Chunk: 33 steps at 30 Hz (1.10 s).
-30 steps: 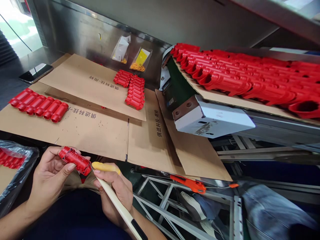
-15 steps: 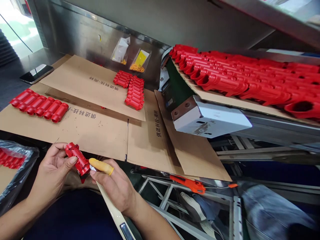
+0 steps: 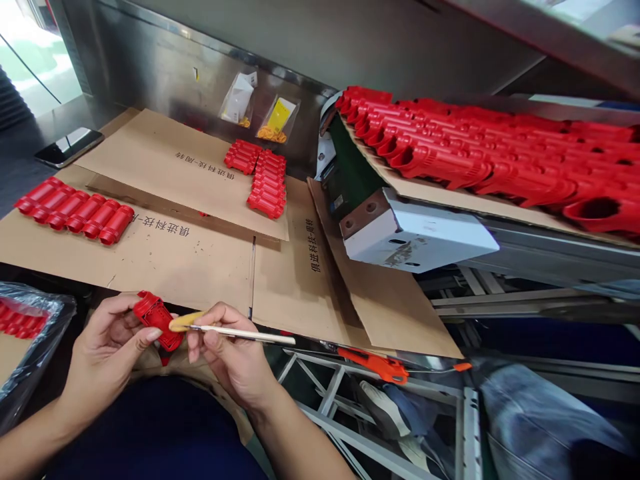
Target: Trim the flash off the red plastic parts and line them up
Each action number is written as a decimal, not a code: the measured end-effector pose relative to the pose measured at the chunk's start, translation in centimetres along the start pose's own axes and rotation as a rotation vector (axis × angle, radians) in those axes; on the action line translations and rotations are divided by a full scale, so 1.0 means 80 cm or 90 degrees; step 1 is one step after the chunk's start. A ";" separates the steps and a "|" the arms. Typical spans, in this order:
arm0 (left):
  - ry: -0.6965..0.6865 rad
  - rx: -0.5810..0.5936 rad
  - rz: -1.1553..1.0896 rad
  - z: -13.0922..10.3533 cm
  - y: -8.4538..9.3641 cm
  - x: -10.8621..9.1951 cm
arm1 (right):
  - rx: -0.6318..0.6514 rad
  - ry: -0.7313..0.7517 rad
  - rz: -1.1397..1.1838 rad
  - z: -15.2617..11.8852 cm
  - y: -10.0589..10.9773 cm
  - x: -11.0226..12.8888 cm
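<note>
Gripping a short, ribbed red plastic tube (image 3: 159,321) in the left hand (image 3: 103,353), with thumb pressed on its near side and fingers curled behind. Holding it aslant, just in front of the near edge of a brown printed cardboard sheet (image 3: 190,270). Pinching a slim, cream-handled tool (image 3: 255,333) in the right hand (image 3: 227,353), fingers drawn narrow around it; handle pointing right, thin dark end towards the tube. Wearing a yellow finger sleeve (image 3: 183,323) there, at the tube's right side; cannot tell whether touching or only overlapping in view.

Lying on the cardboard, left: a row of red plastic tubes (image 3: 75,212), side by side. Farther back, left: a dark-screened phone (image 3: 70,147). Racked at right: many red plastic pipe pieces (image 3: 450,153). Below the cardboard's right part: an orange-handled tool (image 3: 375,364).
</note>
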<state>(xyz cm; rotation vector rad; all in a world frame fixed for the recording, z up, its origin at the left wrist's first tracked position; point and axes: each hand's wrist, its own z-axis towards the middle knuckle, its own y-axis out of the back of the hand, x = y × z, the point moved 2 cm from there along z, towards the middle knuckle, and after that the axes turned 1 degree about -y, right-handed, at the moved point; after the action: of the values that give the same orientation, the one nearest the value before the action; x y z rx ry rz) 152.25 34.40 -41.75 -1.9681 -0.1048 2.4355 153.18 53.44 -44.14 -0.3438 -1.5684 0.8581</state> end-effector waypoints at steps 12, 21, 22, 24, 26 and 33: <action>0.047 0.066 -0.031 -0.002 -0.005 -0.001 | -0.036 0.516 -0.687 -0.007 -0.022 0.009; 0.051 0.058 -0.037 -0.003 -0.007 -0.003 | -0.030 0.549 -0.693 -0.009 -0.025 0.004; 0.052 0.060 -0.038 -0.003 -0.007 -0.003 | -0.033 0.549 -0.694 -0.009 -0.025 0.004; 0.053 0.067 -0.041 -0.003 -0.007 -0.002 | -0.041 0.550 -0.696 -0.009 -0.026 0.004; 0.048 0.074 -0.041 -0.004 -0.005 -0.001 | -0.051 0.547 -0.697 -0.010 -0.027 0.003; 0.069 0.051 -0.056 -0.010 -0.005 0.002 | -0.075 0.538 -0.691 -0.015 -0.030 -0.004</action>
<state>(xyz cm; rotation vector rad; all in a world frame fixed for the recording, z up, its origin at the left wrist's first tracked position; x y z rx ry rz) 152.97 34.83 -42.02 -2.0109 -0.0896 2.2384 154.97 51.99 -42.77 0.0972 -0.7829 -0.2369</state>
